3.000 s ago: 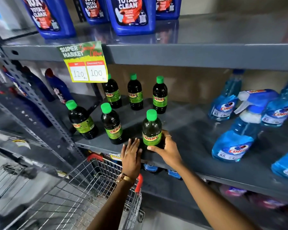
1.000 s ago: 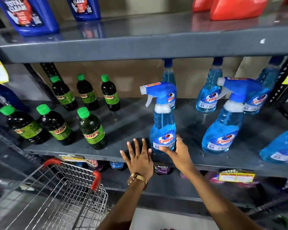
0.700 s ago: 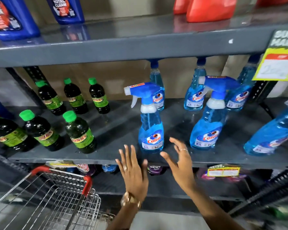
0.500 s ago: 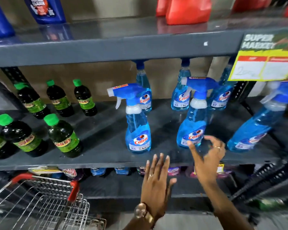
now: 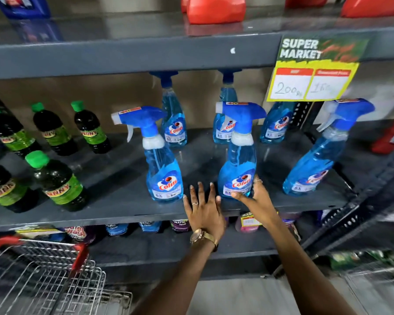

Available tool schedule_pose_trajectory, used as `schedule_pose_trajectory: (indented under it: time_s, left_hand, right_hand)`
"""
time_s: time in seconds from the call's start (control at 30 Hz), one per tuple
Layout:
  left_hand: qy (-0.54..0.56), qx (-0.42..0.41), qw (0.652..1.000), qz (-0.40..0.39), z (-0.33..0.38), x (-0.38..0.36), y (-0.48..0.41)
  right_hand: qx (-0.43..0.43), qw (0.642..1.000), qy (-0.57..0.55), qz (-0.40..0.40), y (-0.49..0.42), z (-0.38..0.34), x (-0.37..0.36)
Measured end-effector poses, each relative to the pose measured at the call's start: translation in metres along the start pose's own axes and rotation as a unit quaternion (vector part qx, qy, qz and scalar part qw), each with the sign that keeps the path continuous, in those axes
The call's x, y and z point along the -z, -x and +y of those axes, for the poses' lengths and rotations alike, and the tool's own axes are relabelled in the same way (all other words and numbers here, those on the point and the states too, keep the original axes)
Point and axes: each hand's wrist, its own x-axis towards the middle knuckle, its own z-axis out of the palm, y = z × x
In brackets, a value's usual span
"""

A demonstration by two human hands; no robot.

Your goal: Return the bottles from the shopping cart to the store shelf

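Several blue Colin spray bottles stand on the grey middle shelf (image 5: 114, 215). My right hand (image 5: 256, 197) clasps the base of the middle front spray bottle (image 5: 238, 160), thumb in front and fingers behind it. To its left, my left hand (image 5: 203, 209) lies flat on the shelf's front edge with the fingers spread, holding nothing. It sits between that bottle and the left front spray bottle (image 5: 162, 169). A third front spray bottle (image 5: 316, 160) leans at the right. The wire shopping cart (image 5: 43, 273) with red handle ends is at the lower left; its visible part shows no bottles.
Dark bottles with green caps (image 5: 55, 178) stand on the shelf's left part. Red containers (image 5: 214, 7) sit on the upper shelf. A yellow price sign (image 5: 312, 73) hangs from that shelf's edge at the right. More products fill the lower shelf (image 5: 180, 225).
My view and both hands have shifted right along the shelf, from the green-capped bottle to the left spray bottle and now the middle one. My right hand has closed on its base.
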Motion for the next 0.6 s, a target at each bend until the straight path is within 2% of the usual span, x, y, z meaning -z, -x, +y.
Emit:
schedule_pose_trajectory:
  time_s: [0.37, 0.5, 0.6]
  left_hand:
    - [-0.037, -0.001, 0.999, -0.016, 0.001, -0.003, 0.0]
    - [-0.03, -0.077, 0.996, -0.045, -0.014, 0.005, 0.003]
    - [-0.004, -0.19, 0.98, -0.063, -0.038, 0.024, 0.027]
  right_hand:
    - [-0.009, 0.999, 0.042, -0.008, 0.009, -0.009, 0.003]
    - [-0.01, 0.999, 0.026, -0.037, 0.02, -0.027, 0.014]
    - [0.026, 1.0, 0.002, -0.008, 0.059, -0.063, 0.029]
